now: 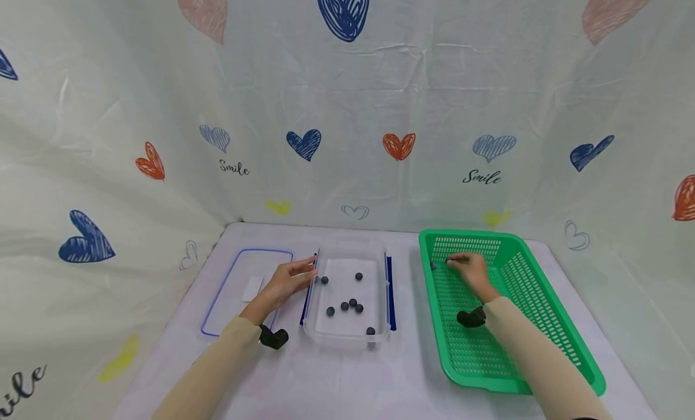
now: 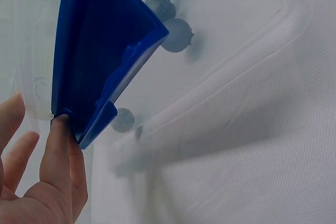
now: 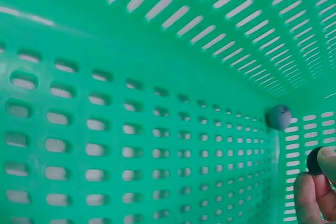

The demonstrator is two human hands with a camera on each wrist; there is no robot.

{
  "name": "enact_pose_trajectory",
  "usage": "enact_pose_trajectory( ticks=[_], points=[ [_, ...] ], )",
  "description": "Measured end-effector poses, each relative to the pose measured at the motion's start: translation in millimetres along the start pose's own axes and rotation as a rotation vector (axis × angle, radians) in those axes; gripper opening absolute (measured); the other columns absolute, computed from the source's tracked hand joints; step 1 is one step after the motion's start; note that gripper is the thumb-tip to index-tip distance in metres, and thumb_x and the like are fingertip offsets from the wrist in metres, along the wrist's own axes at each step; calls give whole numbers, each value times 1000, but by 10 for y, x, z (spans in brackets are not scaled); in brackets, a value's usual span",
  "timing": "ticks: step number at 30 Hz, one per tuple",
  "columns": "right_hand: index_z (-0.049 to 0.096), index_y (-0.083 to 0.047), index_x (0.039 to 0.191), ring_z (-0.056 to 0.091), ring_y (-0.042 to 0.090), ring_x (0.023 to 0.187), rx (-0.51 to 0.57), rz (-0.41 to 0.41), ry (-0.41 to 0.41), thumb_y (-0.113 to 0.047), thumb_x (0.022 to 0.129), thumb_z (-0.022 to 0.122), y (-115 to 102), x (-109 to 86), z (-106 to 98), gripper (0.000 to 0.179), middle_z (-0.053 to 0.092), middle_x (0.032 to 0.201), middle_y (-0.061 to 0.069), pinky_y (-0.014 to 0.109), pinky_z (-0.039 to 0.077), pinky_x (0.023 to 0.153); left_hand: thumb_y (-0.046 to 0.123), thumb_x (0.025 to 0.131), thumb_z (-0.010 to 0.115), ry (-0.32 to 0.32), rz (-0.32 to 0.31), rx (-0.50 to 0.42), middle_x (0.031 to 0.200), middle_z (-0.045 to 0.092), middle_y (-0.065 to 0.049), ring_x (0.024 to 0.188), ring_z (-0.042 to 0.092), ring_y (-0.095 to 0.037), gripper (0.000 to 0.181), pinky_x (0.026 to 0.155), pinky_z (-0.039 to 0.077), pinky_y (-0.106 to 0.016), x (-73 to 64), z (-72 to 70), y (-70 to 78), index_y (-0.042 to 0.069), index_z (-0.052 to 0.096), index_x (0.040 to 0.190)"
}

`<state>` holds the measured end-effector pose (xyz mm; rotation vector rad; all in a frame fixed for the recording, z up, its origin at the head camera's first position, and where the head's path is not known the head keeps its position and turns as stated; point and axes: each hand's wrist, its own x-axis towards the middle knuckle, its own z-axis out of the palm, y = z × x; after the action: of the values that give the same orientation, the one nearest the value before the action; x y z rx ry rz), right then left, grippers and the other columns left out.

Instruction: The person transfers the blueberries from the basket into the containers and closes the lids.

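Observation:
In the head view, my left hand [image 1: 285,282] is at the left wall of a clear plastic container [image 1: 345,337], fingers mostly straight. Its fingertips touch the blue side clip [image 2: 105,51], which hangs folded out. Several dark blueberries [image 1: 359,276] lie scattered on the container floor. Over at the right, my right hand [image 1: 473,274] reaches into the far left part of a green basket [image 1: 445,347]. Between thumb and fingers it pinches one blueberry [image 3: 314,161]. Another blueberry [image 3: 280,117] sits in the basket's corner, close to those fingers.
A clear lid with a blue rim [image 1: 222,299] lies flat on the table left of the container, a white label [image 1: 252,289] on it. A second blue clip [image 1: 391,293] hangs on the container's right side. Behind the table hangs a heart-printed curtain [image 1: 347,106].

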<state>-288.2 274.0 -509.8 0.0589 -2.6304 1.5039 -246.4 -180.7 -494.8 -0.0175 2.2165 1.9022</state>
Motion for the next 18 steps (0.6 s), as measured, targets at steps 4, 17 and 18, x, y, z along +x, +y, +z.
enact_pose_trajectory(
  ticks=[4, 17, 18],
  points=[
    [63, 17, 118, 60, 46, 108, 5, -8, -14, -1, 98, 62, -108, -32, -54, 27, 64, 115, 33, 55, 54, 90, 14, 97, 68, -6, -4, 3, 145, 47, -27, 125, 57, -33, 54, 101, 49, -36, 7, -1, 0, 7, 49, 147],
    [59, 14, 126, 54, 45, 118, 80, 25, -64, -8, 99, 63, -343, -99, -150, 36, 59, 125, 32, 61, 46, 101, 13, 96, 68, -5, -24, -23, 145, 48, -26, 123, 58, -32, 54, 99, 51, -34, 17, -9, -14, 8, 49, 147],
    [59, 14, 127, 54, 45, 118, 84, 25, -68, -8, 98, 64, -365, -105, -160, 36, 59, 125, 32, 61, 45, 102, 13, 96, 68, -5, -27, -29, 145, 47, -26, 124, 58, -33, 54, 99, 51, -33, 16, -8, -13, 8, 49, 147]
  ],
)
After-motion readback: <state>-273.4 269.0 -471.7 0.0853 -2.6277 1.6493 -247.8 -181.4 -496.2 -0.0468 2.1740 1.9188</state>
